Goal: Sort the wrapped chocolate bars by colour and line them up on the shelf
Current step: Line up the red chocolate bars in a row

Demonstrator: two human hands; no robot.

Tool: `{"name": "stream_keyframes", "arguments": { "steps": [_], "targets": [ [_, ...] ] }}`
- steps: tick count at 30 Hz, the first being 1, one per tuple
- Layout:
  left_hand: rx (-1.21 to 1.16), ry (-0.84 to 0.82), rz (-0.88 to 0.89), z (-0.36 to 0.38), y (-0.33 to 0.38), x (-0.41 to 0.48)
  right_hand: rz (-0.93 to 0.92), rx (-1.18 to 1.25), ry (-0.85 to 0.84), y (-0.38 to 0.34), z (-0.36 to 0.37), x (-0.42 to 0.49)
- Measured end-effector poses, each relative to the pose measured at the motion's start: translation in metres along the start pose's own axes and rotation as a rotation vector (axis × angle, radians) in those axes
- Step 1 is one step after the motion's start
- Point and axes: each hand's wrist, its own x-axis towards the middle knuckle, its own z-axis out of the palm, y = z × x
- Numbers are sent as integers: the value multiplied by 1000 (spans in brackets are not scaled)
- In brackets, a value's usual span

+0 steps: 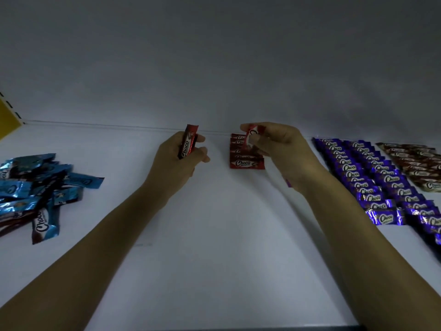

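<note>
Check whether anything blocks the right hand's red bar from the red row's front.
Nothing visible does. The right hand pinches its red bar above the red row; only bare shelf lies at the row's front.

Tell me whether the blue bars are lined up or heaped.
Heaped: the blue bars lie crisscrossed, overlapping, pointing different ways.

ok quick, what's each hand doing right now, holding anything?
Left hand: grips a red chocolate bar, held upright.
Right hand: pinches another red bar over the red row.
</note>
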Motion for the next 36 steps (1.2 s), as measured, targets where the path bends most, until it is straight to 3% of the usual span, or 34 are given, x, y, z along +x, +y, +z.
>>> {"name": "stream_keyframes", "arguments": {
  "steps": [3, 8, 13, 17, 22, 32, 34, 36],
  "targets": [
    [9, 1, -5, 0, 0, 0, -220, -591, -54, 6, -5, 0],
    [17, -9, -4, 1, 1, -1, -118, -798, -352, 7, 5, -7],
    [16, -14, 13, 2, 2, -3, -65, -1080, -386, -1, -6, -10],
    [25, -19, 30, 3, 3, -4, -44, -1079, -369, -2, -6, -11],
    [34, -28, -12, 2, 0, 0, -151, -1255, -160, 4, -3, -6],
    [-50, -65, 16, 2, 4, -4, -223, -1183, -77, 15, -4, 0],
    [-97, -123, -21, 3, 7, -5, -287, -1053, -12, 14, -1, -2],
    [-158, -185, -59, 4, 9, -7, -276, -727, 9, 8, 10, -6]
  ]
}}
